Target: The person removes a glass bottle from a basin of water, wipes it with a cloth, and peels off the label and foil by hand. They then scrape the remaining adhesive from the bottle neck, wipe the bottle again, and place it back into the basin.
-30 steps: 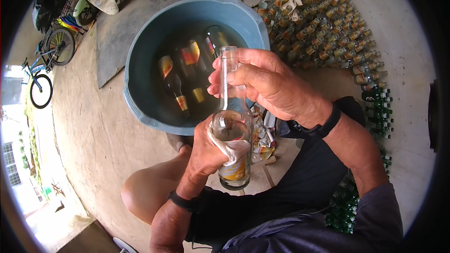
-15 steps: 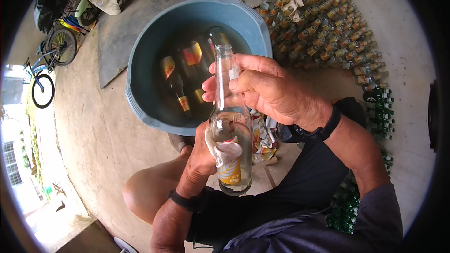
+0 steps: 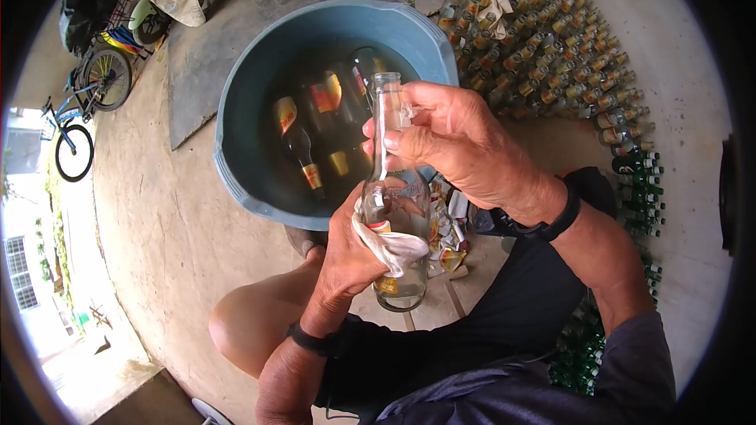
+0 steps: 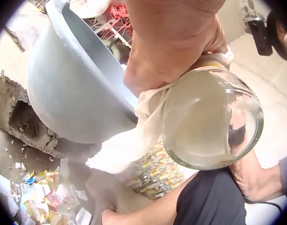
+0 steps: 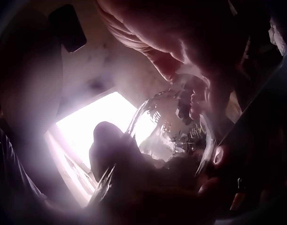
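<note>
A clear glass bottle (image 3: 403, 203) is held upright over my lap, its base tipped towards me. My left hand (image 3: 352, 245) grips its lower body through a white cloth (image 3: 400, 250), which covers most of a yellow label. Higher up, the thumb and fingers of my right hand (image 3: 480, 145) pinch the neck. In the left wrist view the round bottle base (image 4: 199, 124) faces the camera, and the cloth's loose end (image 4: 117, 152) hangs below my hand. The right wrist view is dark and hazy, with the bottle's shoulder (image 5: 174, 119) between both hands.
Beyond my hands stands a blue tub (image 3: 240, 86) of murky water with several labelled bottles (image 3: 298, 145) in it. Many clear bottles (image 3: 543, 47) crowd the floor at right, with green ones (image 3: 642, 193) nearer. Torn labels (image 3: 447, 228) lie beside the tub. A bicycle (image 3: 75, 122) is far left.
The bottle has turned in my hands, and the cloth now wraps across its front, hiding more of the yellow label. My right hand stays at the neck.
</note>
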{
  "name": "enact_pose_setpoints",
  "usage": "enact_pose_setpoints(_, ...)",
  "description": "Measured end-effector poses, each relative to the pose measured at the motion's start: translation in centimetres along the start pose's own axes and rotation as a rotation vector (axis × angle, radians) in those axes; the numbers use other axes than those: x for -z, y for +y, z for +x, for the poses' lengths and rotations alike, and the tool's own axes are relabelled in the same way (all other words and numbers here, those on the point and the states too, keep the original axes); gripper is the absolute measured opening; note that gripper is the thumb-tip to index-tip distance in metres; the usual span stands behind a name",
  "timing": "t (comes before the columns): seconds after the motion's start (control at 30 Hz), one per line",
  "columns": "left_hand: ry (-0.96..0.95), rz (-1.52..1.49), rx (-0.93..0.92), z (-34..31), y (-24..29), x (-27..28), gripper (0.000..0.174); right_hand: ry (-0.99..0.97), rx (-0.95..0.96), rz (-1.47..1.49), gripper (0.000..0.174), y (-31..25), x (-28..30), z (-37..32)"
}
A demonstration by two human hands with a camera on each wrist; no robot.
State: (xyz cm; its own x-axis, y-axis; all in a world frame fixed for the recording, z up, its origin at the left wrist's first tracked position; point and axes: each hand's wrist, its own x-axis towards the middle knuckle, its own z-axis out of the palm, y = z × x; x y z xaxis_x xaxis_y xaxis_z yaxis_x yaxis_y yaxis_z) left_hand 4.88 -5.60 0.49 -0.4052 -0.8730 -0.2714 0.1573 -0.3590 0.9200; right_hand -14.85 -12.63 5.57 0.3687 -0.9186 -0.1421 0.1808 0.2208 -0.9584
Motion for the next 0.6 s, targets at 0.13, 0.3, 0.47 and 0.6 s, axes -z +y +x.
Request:
enact_pose_setpoints(0.13, 0.07, 0.213, 0.015, 0.0, 0.5, -0.5, 0.063, 0.03, 0.025, -0.026, 0.027, 0.4, -0.2, 0.1)
enact_pose_setpoints(0.3, 0.115, 0.373, -0.023, -0.1, 0.7, -0.6, 0.055, -0.005, 0.004, -0.083, 0.022, 0.2, 0.1, 0.1)
enact_pose_setpoints(0.47, 0.116, 0.371, 0.005, -0.2, 0.9, -0.4, 0.054, -0.008, 0.023, -0.144, 0.016, 0.2, 0.2, 0.2)
enact_pose_setpoints(0.6, 0.109, 0.375, 0.002, -0.2, 1.1, -0.2, 0.053, -0.015, 0.003, -0.178, 0.018, -0.2, 0.6, 0.2)
